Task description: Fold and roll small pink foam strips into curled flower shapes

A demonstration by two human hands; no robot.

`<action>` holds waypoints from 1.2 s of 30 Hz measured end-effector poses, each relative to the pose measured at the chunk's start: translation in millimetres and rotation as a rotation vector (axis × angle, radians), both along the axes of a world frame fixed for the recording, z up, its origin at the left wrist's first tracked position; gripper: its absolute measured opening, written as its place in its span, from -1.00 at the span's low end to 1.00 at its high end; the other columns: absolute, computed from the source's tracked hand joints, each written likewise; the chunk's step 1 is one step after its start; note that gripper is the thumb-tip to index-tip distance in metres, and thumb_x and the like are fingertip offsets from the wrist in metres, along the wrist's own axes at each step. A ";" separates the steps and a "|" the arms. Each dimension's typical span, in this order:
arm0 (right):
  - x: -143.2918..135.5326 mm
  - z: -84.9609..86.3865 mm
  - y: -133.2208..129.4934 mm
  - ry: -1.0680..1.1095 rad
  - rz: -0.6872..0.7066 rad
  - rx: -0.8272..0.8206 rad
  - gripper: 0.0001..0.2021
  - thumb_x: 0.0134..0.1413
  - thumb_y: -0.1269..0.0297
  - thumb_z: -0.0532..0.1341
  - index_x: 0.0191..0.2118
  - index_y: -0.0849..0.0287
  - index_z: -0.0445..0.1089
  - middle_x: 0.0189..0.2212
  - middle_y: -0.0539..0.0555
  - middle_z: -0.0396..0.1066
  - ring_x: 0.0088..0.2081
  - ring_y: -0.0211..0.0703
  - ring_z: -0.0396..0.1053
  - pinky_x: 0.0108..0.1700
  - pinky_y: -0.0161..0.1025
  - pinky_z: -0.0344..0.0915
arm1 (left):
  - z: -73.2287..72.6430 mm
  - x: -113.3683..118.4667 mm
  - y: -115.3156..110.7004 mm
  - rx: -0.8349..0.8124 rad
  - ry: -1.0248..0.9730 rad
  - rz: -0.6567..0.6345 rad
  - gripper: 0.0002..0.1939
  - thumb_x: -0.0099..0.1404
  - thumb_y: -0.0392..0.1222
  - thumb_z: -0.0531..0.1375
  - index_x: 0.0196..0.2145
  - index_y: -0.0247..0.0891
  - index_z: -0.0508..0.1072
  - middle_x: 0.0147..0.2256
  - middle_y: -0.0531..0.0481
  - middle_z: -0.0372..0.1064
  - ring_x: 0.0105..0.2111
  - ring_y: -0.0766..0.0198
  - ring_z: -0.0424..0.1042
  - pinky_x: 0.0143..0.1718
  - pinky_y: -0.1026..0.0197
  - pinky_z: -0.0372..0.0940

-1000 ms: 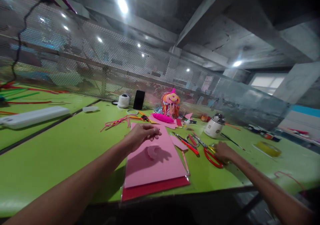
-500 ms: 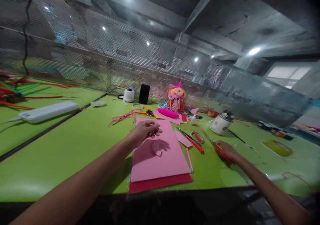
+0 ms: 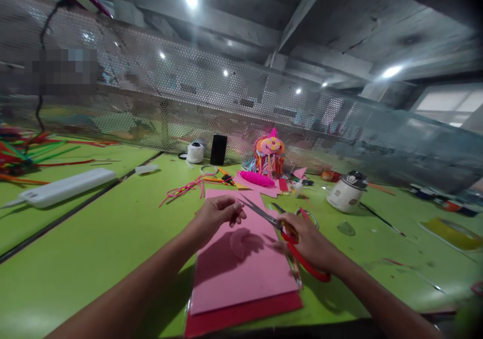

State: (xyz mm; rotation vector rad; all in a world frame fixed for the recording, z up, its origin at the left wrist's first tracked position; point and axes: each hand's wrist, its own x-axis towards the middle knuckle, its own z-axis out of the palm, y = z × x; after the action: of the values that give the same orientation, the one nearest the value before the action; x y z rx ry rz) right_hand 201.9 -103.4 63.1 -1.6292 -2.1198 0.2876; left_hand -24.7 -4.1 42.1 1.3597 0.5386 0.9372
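Observation:
My right hand (image 3: 307, 236) grips red-handled scissors (image 3: 264, 213), their blades pointing left to the fingertips of my left hand (image 3: 222, 212). The thumb and fingers of that left hand are pinched together; whatever sits between them is too small to make out. Both hands are above a stack of pink paper (image 3: 241, 283), with a red sheet (image 3: 249, 315) showing under its near edge. A small curved scrap of pink paper (image 3: 237, 243) lies on the stack below my left hand, partly in shadow.
Behind the paper are a bright pink yarn bundle (image 3: 256, 179), pink cords (image 3: 183, 190) and a colourful tasselled ornament (image 3: 269, 150). A black phone (image 3: 218, 149) leans by the mesh partition. To the right stands a white jar (image 3: 345, 193); a power strip (image 3: 71, 187) lies left.
My right hand has brought the scissors from the right side of the table leftward, over the pink paper beside my left hand. My left hand stays pinched in about the same spot.

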 end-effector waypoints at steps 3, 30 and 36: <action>-1.5 0.3 2.2 -0.020 0.061 0.033 -0.66 -0.03 0.05 0.23 -0.18 0.14 0.29 -0.34 0.04 0.37 -0.36 -0.18 0.29 -0.32 -0.29 0.21 | 2.8 -0.1 -2.0 0.013 0.009 0.008 -0.76 0.14 -0.09 0.24 -0.46 -0.36 0.44 -0.49 -0.09 0.44 -0.56 0.36 0.31 -0.54 0.29 0.16; 65.6 -13.7 2.7 -0.108 -0.446 0.056 -0.69 0.07 0.06 0.13 -0.13 0.11 0.38 -0.34 0.11 0.48 -0.37 -0.09 0.41 -0.35 -0.27 0.26 | 1.8 0.7 -7.7 -0.051 0.006 -0.035 -0.78 0.15 -0.11 0.24 -0.45 -0.36 0.47 -0.43 -0.13 0.46 -0.51 0.32 0.36 -0.53 0.29 0.18; 168.3 -49.2 22.6 -0.349 -0.814 -0.258 -0.58 0.12 0.09 0.04 -0.05 0.27 0.37 -0.14 0.29 0.44 -0.14 0.07 0.41 -0.24 -0.22 0.26 | -7.5 1.1 3.1 -0.026 0.083 0.098 -0.80 0.09 -0.12 0.27 -0.48 -0.36 0.51 -0.50 -0.04 0.41 -0.50 0.34 0.31 -0.44 0.27 0.19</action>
State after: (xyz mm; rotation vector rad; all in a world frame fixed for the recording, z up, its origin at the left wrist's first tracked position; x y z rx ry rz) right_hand 370.2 -80.8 13.9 -2.6849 -1.4743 0.0044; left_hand -23.6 -1.0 34.6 1.3635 0.6836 0.9522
